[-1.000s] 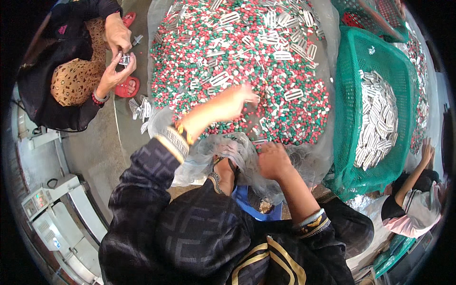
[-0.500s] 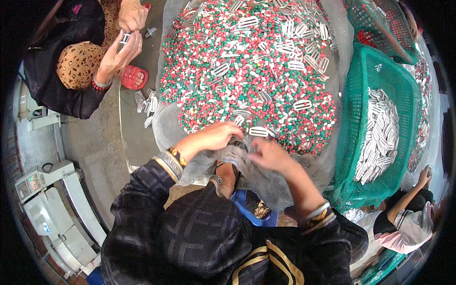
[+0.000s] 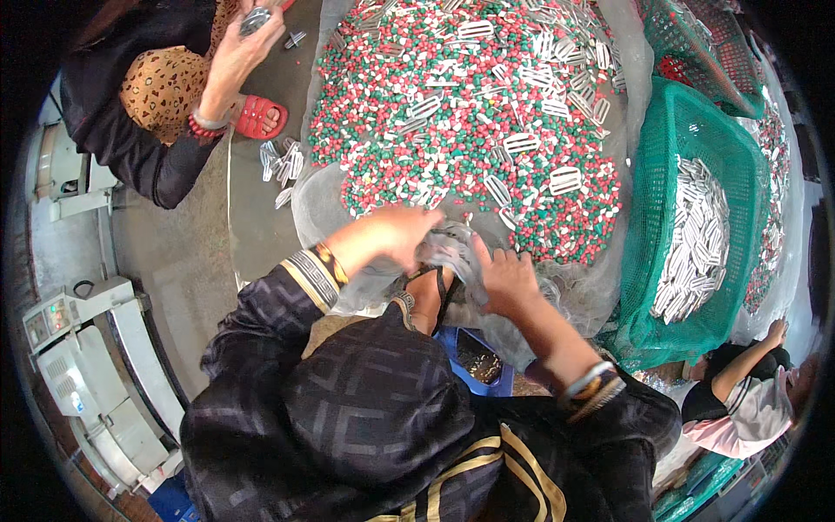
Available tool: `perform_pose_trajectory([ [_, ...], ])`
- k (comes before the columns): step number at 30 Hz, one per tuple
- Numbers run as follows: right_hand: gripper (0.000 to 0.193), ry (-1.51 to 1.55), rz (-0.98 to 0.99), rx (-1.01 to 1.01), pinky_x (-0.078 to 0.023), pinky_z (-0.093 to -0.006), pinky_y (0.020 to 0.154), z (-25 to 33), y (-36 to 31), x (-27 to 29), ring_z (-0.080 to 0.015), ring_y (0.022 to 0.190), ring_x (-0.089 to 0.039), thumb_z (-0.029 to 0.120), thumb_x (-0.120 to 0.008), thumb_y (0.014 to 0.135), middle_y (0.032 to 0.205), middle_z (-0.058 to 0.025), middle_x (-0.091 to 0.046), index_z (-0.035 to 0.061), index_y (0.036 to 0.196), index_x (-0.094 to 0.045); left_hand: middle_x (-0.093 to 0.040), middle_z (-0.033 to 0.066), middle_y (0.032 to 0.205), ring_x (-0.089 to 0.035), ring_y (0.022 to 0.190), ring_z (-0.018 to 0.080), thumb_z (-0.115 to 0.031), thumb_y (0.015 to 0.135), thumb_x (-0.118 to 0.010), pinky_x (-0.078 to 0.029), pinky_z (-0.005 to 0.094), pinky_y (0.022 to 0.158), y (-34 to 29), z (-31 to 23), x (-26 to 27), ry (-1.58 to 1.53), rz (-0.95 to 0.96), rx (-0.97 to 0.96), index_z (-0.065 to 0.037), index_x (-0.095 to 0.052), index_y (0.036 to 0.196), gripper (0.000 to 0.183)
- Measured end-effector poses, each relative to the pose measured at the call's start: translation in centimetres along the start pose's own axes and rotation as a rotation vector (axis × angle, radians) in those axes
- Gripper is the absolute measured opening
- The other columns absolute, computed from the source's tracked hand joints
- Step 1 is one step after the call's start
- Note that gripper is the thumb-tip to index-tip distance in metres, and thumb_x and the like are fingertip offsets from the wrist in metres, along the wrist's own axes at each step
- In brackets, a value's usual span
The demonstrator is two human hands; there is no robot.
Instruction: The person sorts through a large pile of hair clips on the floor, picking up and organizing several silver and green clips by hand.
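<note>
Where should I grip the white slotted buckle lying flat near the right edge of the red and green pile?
Pinch the white buckle by its long outer bars, coming straight down from above. It lies flat on top of the bead pile, slots facing up, with nothing covering it, so both long edges look exposed.

A grey concrete floor (image 3: 187, 252) carries a translucent plastic sheet (image 3: 626, 70) heaped with red, green and white pellets (image 3: 452, 104), a green mesh basket (image 3: 670, 157) and loose white clips (image 3: 283, 165).
</note>
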State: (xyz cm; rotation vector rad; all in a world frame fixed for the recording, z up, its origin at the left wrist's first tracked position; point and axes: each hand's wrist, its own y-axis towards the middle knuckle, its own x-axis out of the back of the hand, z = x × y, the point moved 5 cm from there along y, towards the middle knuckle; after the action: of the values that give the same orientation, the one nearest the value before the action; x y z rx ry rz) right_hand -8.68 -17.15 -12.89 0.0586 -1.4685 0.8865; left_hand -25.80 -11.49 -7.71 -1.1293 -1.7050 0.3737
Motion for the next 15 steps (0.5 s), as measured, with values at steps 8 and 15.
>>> perform_pose_trajectory([
  [8, 0.033, 0.194, -0.462, -0.365, -0.049, -0.0435, 0.073, -8.4, 4.4, 10.4, -0.0284, 0.078, -0.065, 0.018, -0.066, 0.071, 0.084, -0.0105, -0.064, 0.0102, 0.1, -0.054, -0.058, 0.0118, 0.099, -0.057, 0.089, 0.0313, -0.007, 0.074, -0.055, -0.048, 0.0433, 0.073, -2.0, 5.4, 9.1, 0.16, -1.085, 0.11, -0.009, -0.054, 0.097, 0.023],
  [15, 0.035, 0.215, -0.453, -0.5, -0.047, -0.0428, 0.078, -9.5, 6.3, 10.5, -0.029, 0.082, -0.064, 0.019, -0.068, 0.072, 0.093, -0.0102, -0.064, 0.0125, 0.104, -0.053, -0.058, 0.0115, 0.095, -0.057, 0.09, 0.032, -0.008, 0.071, -0.055, -0.046, 0.0427, 0.077, -2.5, -2.9, -0.5, 0.094, -0.766, -0.48, -0.007, -0.061, 0.09, 0.021],
])
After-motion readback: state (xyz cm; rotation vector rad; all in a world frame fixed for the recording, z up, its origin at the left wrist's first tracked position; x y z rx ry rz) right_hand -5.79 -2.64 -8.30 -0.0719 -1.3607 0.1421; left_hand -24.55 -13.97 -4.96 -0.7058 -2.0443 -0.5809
